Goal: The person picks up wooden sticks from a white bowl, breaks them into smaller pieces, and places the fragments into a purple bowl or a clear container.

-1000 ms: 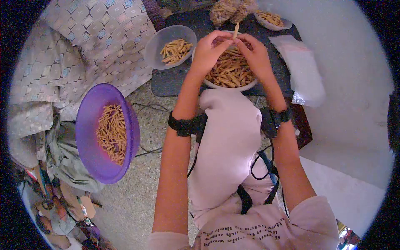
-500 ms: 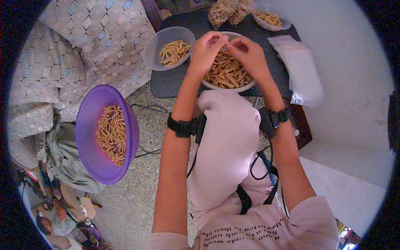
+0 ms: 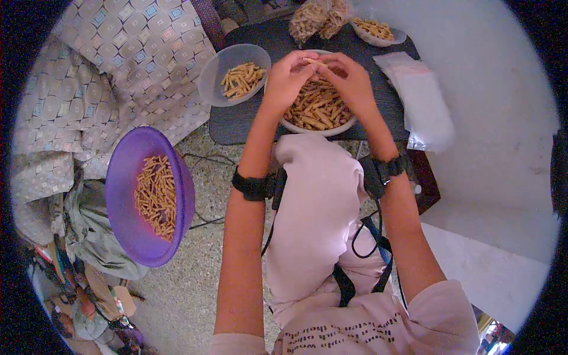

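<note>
Both my hands meet over a white bowl [image 3: 331, 132] of brown stick-shaped pieces on the dark table. My left hand [image 3: 290, 80] has its fingers closed on a thin pale-brown stick [image 3: 315, 61]. My right hand [image 3: 349, 80] pinches at the same stick from the other side, its fingertips touching those of my left hand. Left of the bowl, a translucent bowl [image 3: 210, 80] holds a small heap of lighter sticks [image 3: 242, 80]. The far part of the white bowl is hidden behind my hands.
A purple basin [image 3: 125, 189] of sticks stands at the left. Filled plastic bags [image 3: 307, 22] and a small bowl [image 3: 384, 41] lie at the table's back. Empty clear bags [image 3: 417, 94] lie at its right edge. Cables cross the floor; patterned fabric [image 3: 148, 41] hangs at the upper left.
My hands have lowered slightly, and the stick between them lies flatter and shows more clearly. The whole view has shifted a little.
</note>
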{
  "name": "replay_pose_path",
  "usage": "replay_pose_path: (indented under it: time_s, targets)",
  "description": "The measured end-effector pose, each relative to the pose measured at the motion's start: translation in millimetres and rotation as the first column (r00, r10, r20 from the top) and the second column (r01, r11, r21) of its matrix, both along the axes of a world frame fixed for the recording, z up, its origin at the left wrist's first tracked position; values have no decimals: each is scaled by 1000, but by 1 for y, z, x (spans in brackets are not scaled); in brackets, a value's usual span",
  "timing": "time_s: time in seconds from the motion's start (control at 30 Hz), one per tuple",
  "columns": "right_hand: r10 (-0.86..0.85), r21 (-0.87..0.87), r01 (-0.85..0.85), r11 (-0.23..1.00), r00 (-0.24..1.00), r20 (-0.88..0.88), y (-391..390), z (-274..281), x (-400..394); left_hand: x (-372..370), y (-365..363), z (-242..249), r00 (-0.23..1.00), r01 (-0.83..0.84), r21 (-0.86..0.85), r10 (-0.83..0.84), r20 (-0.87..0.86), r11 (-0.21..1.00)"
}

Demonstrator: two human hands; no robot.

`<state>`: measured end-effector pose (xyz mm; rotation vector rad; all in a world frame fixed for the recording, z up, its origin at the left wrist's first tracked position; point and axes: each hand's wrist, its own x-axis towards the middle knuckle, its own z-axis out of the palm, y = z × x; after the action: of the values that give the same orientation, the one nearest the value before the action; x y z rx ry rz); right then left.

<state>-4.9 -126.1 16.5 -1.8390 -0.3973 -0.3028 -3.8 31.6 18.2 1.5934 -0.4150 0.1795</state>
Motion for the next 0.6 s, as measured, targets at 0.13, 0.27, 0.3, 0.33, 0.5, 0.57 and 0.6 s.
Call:
replay_pose_path:
  time_s: [0.13,0.27,0.3,0.33,0.5,0.57,0.6]
  targets:
    - [-6,18,5,1000,1000,16,-1,4,-4,1,-1,-2,999,-23,14,23,41,1000]
    - [-20,-11,20,1000,1000,21,-3,-4,2,-3,-2,4,996,-75,45,73,43,996]
    - [-3,-8,3,1000,1000,3,-4,-1,1,-3,-3,4,995,-83,48,80,58,995]
    - [13,-4,-13,1000,1000,-16,-4,1,-1,-4,-2,4,994,-91,53,87,72,994]
    - [27,-23,-28,999,997,-66,-6,4,-3,-4,-2,5,989,-142,119,137,46,983]
    - [26,-61,-33,998,994,-110,-6,5,-2,-6,-1,9,980,-158,196,178,-89,968]
    - [44,-47,-49,998,995,-93,-7,3,0,-6,-1,9,982,-164,186,178,-60,969]
